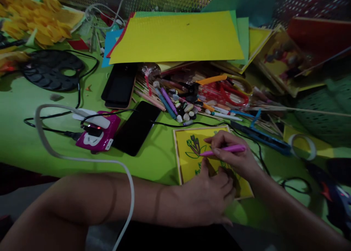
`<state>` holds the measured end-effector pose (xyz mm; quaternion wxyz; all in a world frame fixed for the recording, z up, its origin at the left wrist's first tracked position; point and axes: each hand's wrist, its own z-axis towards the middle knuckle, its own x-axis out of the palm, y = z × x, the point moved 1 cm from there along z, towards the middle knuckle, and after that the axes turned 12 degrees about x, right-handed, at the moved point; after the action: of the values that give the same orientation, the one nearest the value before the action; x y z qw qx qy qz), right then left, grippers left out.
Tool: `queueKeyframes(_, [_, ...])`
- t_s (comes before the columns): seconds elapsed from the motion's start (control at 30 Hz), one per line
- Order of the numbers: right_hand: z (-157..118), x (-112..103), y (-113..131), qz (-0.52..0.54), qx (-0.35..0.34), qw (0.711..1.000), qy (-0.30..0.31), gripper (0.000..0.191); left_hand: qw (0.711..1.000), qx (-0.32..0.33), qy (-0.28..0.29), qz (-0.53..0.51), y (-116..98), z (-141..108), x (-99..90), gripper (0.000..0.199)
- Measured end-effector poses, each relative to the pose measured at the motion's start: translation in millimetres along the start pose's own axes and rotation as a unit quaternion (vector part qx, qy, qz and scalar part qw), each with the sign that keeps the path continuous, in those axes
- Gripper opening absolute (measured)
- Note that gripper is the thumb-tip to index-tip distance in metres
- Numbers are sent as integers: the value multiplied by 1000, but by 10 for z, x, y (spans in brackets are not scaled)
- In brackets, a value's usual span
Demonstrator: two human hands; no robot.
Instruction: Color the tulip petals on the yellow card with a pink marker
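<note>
A yellow board with a pale raised frame (177, 159) lies on the green table, carrying flower drawings in green and dark outline. My right hand (233, 154) grips a pink marker pen (231, 149), its tip at the stem base of the upper left flower (194, 145). Across the lower part of the board rests my left hand (208, 196), palm down with fingers spread. It covers some of the drawings there. More green outlines show between and beside the fingers.
Left of the board are a black phone (138, 128) and a magenta power strip (100, 134) with cables. Behind lie pebbles (188, 110), markers, sticks, red-handled scissors (234, 95) and yellow paper sheets (178, 37). A blue cutter (263, 137) and tape roll (303, 146) sit right.
</note>
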<state>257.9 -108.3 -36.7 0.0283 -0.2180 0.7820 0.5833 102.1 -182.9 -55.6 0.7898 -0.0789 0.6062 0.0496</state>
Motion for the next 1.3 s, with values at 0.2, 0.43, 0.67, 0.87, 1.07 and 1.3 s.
queueKeyframes(0.2, [-4,1,-8,-6,2,1000,-1,28,1000,5,9,-1,2,4,1,67])
queueKeyframes(0.43, [-10,2,7,-2,12,1000,-4,30,1000,8,11,5,15,1,2,68])
queueKeyframes(0.67, [-2,-4,-6,0,10,1000,0,35,1000,2,-1,-1,-26,-3,61,70])
queueKeyframes(0.87, [-8,-4,-4,-4,18,1000,0,36,1000,7,13,11,2,4,4,68])
queueKeyframes(1.07, [-7,0,-30,7,7,1000,0,32,1000,7,6,-3,8,13,9,70])
queueKeyframes(1.3, [-4,-93,-193,128,19,991,-36,24,1000,-2,14,-1,-5,20,36,75])
